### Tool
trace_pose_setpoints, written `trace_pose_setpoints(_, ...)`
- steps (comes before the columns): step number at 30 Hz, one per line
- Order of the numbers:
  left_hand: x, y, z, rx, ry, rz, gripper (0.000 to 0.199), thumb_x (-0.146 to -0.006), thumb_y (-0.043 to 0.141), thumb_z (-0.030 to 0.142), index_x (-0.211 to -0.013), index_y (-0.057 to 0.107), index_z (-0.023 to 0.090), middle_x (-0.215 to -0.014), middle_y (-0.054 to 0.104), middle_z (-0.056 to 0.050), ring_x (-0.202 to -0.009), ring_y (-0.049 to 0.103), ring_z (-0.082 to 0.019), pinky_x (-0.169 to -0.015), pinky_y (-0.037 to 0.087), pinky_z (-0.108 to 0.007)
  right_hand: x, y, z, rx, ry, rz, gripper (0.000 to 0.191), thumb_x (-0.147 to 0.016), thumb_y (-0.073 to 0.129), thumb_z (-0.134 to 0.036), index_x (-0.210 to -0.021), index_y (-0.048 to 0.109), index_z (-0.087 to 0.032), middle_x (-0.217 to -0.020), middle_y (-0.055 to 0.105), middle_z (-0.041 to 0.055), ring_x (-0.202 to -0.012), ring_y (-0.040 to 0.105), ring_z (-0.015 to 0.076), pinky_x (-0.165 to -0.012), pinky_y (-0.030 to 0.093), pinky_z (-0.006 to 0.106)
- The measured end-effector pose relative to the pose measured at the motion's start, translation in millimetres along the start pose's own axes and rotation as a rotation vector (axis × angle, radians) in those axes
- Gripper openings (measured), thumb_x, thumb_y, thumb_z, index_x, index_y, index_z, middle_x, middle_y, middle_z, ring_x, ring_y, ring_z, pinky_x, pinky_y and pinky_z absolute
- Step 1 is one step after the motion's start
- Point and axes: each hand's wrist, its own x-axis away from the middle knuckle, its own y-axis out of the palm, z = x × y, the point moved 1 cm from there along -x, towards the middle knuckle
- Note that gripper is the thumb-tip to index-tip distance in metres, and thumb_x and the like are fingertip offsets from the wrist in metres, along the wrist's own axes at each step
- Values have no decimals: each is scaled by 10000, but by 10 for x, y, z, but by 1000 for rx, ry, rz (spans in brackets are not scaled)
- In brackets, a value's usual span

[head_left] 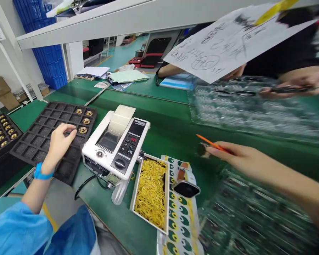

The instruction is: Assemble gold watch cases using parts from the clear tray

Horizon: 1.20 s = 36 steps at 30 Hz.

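My left hand (62, 140) is over the black foam tray (39, 129), thumb and forefinger curled together; what they hold, if anything, is hidden. Several round gold-and-black parts (83, 130) sit in the tray's right-hand compartments, just beyond those fingers. On the right, my right hand (232, 152) grips a thin orange stick (212, 142), its tip pointing left. A small dark round part (202, 150), blurred, shows at the same fingertips. Below that hand lies a clear plastic blister tray (252, 212) with dark pieces in its pockets.
A white tape dispenser (117, 141) stands mid-bench, beside a box of yellow rings (151, 191). A smartwatch (186, 188) lies on a sticker sheet (179, 219). Opposite, a co-worker's hands are over another clear tray (228, 109); a written paper (215, 46) hangs from the shelf.
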Motion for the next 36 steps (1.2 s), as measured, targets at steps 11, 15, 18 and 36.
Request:
trace_pose_setpoints(11,-996,836,-403,-364,-153,-511,361,-921,620,327,-1235,574,155,-1256,597,-112,-1077,622,-249,-897,544,-460,404,-57,-316,-54,47,255,145,-790,624,-357,-722,632,-230,-627,510,19,-572,397,177,-573,267,316)
trace_pose_setpoints(15,-1125,709,-385,-315,-166,-572,339,-925,614,333,-1211,589,153,-1222,616,-96,-1044,634,-244,-873,555,-444,809,-286,-235,-427,5,417,268,-646,646,-476,-677,685,-213,-612,527,26,-559,372,160,-548,245,312)
trace_pose_setpoints(18,-1107,645,-312,-227,-190,-537,330,-926,611,336,-1200,595,151,-1206,622,-89,-1030,638,-243,-862,559,-438,992,-441,-196,-659,17,557,252,-580,704,-449,-602,644,-205,-627,572,41,-540,361,140,-545,238,311)
trace_pose_setpoints(36,676,51,2212,1256,355,-1,227,-923,609,149,-1129,667,223,-879,782,-6,-810,766,-166,-598,627,-170,1432,-742,-237,-680,-286,693,543,-933,420,-649,-707,692,-236,-613,523,29,-629,490,172,-650,404,344)
